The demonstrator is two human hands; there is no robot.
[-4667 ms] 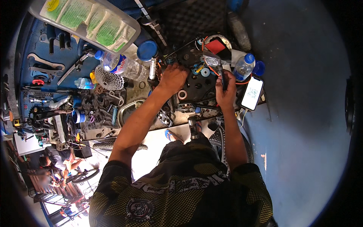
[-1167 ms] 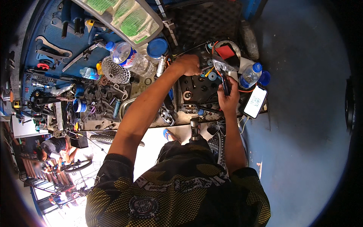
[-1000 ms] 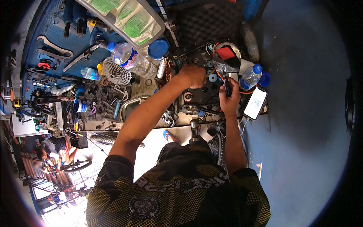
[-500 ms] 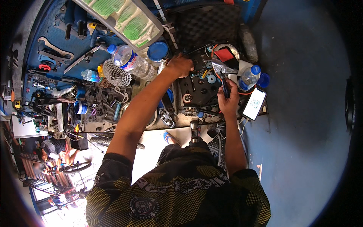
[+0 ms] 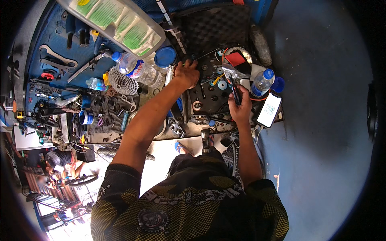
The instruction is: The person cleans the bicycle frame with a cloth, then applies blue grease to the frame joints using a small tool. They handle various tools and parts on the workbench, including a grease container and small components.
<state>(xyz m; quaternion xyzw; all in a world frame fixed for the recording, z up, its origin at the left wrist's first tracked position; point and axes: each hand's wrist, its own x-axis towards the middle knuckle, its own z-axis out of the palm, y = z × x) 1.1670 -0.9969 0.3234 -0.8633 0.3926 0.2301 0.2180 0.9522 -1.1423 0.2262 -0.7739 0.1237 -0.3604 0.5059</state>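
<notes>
My left hand (image 5: 186, 73) reaches over the parts at the bench's middle, fingers apart and curved down beside a silver cylinder (image 5: 169, 75). What its fingertips touch is unclear. My right hand (image 5: 240, 107) is closed on a black-handled tool (image 5: 235, 93), whose upper end lies by a clear plastic bag (image 5: 236, 72). Between my hands is a dark board (image 5: 207, 96) with blue washers (image 5: 222, 84), a yellow piece (image 5: 218, 77) and small black parts. A red-and-black pouch (image 5: 235, 58) lies just above the bag.
Bottles (image 5: 262, 82), a lit phone (image 5: 267, 110), a cassette (image 5: 122, 82), a blue-lidded tub (image 5: 165, 57), a plastic box (image 5: 118, 24) and many tools crowd the bench. A vertical hammer-like tool (image 5: 206, 140) stands at the front edge. Another person (image 5: 60, 162) works by a bicycle at lower left.
My left hand moved about over the small parts and now sits slightly left of where it was a second ago, fingers more extended. My right hand keeps its hold on the black tool.
</notes>
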